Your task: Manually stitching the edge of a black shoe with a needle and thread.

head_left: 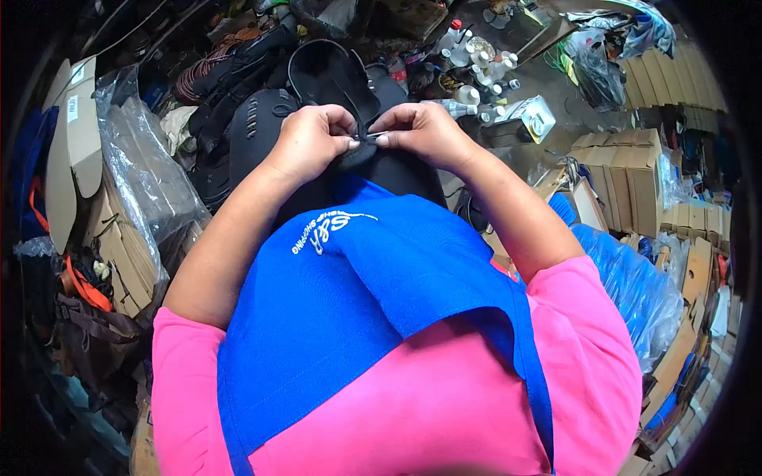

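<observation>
Across my lap lies a black saddle-like piece (327,75) with a hollow, rimmed top and broad side flaps. The left flap (258,127) carries a row of pale stitches or slots. My left hand (313,141) is closed, thumb and fingers pinched at the near edge of the black piece. Opposite it, my right hand (429,136) is closed too, pinching beside the same edge. A thin pale strand or needle (371,136) shows between the fingertips; which it is, I cannot tell. The fingertips nearly meet.
Several plastic bottles (468,55) stand beyond my right hand. Stacked cardboard pieces (627,174) and a blue plastic-wrapped bundle (627,278) are on the right. Clear plastic sheeting (147,151) and a large beige panel (75,151) stand at the left. Coiled cords (210,75) lie at the far left.
</observation>
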Available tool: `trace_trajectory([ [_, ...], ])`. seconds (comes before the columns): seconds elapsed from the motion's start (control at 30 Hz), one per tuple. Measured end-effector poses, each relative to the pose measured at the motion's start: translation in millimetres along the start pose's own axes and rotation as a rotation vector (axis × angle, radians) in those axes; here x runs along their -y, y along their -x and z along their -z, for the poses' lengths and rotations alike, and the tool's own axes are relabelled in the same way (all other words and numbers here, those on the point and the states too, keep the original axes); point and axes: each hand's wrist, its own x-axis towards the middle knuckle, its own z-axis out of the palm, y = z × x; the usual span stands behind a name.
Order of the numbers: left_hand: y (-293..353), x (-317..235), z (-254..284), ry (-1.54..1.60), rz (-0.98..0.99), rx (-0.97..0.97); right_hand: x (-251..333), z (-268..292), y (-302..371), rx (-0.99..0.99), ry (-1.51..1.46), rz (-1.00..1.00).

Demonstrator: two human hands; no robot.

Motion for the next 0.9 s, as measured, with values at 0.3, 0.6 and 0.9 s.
trace_trajectory([
  [0.3,23,3,11,-0.682,-0.601,-0.196,11,2,3,0.069,0.413,0.311],
  [0.6,36,9,8,-0.627,-0.373,-0.141,-9,15,13,-0.007,0.256,0.215],
  [0.9,19,-1,1,-0.604,-0.423,-0.058,6,38,33,0.008,0.225,0.231],
])
